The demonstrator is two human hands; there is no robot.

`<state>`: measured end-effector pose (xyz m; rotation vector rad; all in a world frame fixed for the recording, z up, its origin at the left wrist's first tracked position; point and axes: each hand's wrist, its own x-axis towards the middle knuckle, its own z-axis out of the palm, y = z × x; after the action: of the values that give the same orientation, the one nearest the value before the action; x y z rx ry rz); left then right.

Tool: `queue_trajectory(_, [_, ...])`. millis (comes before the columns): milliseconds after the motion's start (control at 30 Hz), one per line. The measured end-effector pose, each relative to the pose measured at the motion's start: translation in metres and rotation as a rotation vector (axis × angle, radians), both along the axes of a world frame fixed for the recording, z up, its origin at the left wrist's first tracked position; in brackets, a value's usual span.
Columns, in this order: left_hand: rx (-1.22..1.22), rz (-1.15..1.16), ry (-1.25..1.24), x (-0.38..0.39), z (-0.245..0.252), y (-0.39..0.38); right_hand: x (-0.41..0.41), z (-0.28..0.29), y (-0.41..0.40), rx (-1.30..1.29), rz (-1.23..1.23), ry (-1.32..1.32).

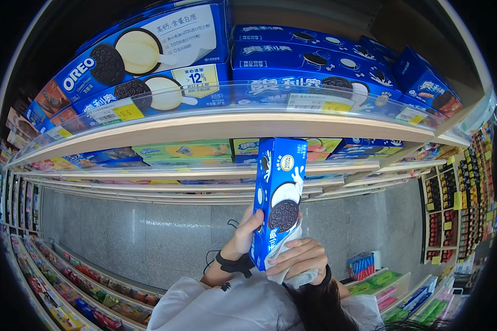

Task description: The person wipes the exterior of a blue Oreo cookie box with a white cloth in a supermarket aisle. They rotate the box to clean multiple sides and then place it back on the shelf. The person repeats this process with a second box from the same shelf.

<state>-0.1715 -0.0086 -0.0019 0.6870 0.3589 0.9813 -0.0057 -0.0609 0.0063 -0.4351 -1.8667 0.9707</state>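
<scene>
A blue Oreo cookie box stands on end, slightly tilted, close in front of my chest. My left hand grips its left side, thumb on the narrow face and the other fingers mostly hidden behind. With my right hand I hold a pale cloth pressed against the lower front of the box. The cloth is bunched under the palm and covers part of the printed face. Both wrists wear black bands.
Wooden shelves with a clear plastic front rail hold more blue cookie boxes ahead. Green boxes lie on the shelf below. Packed shelves flank the grey floor at lower left, with further stocked racks at right.
</scene>
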Motion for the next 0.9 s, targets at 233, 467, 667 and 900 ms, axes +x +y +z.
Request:
queue_trajectory(233, [-0.024, -0.005, 0.099, -0.003, -0.013, -0.003, -0.002, 0.008, 0.013, 0.317, -0.189, -0.260])
queue_trajectory(467, [0.066, -0.073, 0.112, -0.003, -0.017, -0.014, -0.002, 0.046, 0.057, 0.273, -0.665, -0.220])
queue_trajectory(667, [0.048, -0.022, 0.113, -0.004, -0.024, -0.015, -0.001, 0.038, 0.050, 0.241, -0.506, -0.215])
queue_trajectory(900, [-0.074, 0.054, 0.054, 0.000, -0.017, -0.005, -0.002, 0.007, 0.013, 0.083, -0.023, -0.085])
